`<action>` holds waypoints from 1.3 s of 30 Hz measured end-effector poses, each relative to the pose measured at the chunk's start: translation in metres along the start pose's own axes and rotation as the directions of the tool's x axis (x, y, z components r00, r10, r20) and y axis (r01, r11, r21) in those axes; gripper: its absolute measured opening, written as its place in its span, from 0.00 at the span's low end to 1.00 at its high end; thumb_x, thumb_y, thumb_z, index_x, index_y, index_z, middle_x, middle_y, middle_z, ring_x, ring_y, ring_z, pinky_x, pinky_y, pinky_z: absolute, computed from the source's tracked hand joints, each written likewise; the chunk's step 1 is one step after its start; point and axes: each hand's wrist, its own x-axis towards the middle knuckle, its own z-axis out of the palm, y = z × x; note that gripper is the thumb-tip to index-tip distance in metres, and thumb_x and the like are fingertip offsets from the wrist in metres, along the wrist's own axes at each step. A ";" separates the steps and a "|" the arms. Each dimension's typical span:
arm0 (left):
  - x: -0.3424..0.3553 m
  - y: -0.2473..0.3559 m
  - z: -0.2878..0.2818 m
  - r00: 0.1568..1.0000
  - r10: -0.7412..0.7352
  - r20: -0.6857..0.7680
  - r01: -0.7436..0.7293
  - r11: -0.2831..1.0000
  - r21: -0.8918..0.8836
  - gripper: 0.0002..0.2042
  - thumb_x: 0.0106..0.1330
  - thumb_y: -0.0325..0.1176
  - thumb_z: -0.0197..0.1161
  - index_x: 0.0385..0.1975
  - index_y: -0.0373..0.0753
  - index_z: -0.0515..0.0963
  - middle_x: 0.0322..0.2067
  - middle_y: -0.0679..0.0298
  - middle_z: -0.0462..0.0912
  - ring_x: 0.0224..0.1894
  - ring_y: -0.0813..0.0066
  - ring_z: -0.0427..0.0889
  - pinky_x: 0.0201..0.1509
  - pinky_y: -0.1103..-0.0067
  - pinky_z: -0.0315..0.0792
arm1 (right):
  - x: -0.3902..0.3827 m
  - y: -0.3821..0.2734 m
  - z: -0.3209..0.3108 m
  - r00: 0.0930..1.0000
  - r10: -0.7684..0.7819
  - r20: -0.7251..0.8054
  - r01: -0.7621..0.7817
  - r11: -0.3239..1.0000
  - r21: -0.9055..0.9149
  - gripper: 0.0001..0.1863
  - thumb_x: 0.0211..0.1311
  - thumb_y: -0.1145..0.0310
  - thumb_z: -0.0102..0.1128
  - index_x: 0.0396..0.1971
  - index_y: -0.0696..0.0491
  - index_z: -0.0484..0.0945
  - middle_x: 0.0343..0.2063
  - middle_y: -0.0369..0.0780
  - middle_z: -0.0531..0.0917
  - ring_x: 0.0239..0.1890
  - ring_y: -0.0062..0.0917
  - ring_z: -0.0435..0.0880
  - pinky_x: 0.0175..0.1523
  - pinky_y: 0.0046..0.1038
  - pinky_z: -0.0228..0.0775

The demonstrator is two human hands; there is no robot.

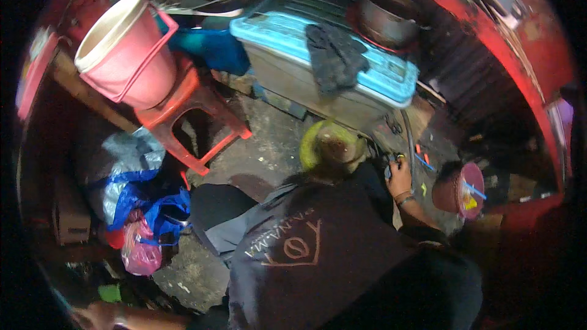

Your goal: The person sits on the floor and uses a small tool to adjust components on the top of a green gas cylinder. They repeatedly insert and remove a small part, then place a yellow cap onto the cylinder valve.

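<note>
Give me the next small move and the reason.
Probably steady the small part before working it further: a crouching person's hand pinches it below the blue-lidded box, close beside hanging cables. The part itself is too dim to identify.

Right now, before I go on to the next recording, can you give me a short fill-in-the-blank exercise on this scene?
1. The pink bucket rests tilted on a red plastic ____.
2. A dark cloth lies on the ____ lid of the grey box.
3. The right hand reaches in just below that box, and on its wrist sits a ____.

Missing words: stool; light blue; bracelet
</note>
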 end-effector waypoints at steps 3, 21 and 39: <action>-0.062 0.075 0.003 0.969 -0.190 0.161 0.204 0.976 -0.078 0.14 0.63 0.37 0.65 0.41 0.31 0.81 0.40 0.56 0.85 0.40 0.64 0.82 0.50 0.72 0.74 | -0.023 0.036 0.035 0.996 -0.055 0.076 0.061 0.996 -0.072 0.23 0.49 0.71 0.64 0.48 0.45 0.75 0.45 0.47 0.72 0.44 0.45 0.76 0.42 0.42 0.72; -0.298 0.499 0.036 0.162 0.750 0.642 0.806 0.275 -0.525 0.13 0.58 0.29 0.65 0.44 0.41 0.79 0.37 0.51 0.83 0.40 0.51 0.82 0.44 0.67 0.76 | 0.012 -0.119 -0.104 0.903 -0.187 -0.386 0.368 0.801 0.472 0.27 0.51 0.71 0.67 0.53 0.57 0.70 0.53 0.48 0.71 0.53 0.47 0.72 0.56 0.40 0.68; -0.461 0.499 0.042 0.056 0.021 0.998 0.577 0.815 -0.050 0.17 0.54 0.33 0.70 0.43 0.35 0.77 0.39 0.56 0.83 0.47 0.58 0.80 0.48 0.67 0.75 | 0.109 -0.005 0.061 0.961 0.015 0.277 -0.273 0.228 0.935 0.06 0.59 0.70 0.56 0.31 0.57 0.78 0.28 0.44 0.82 0.32 0.32 0.82 0.35 0.30 0.73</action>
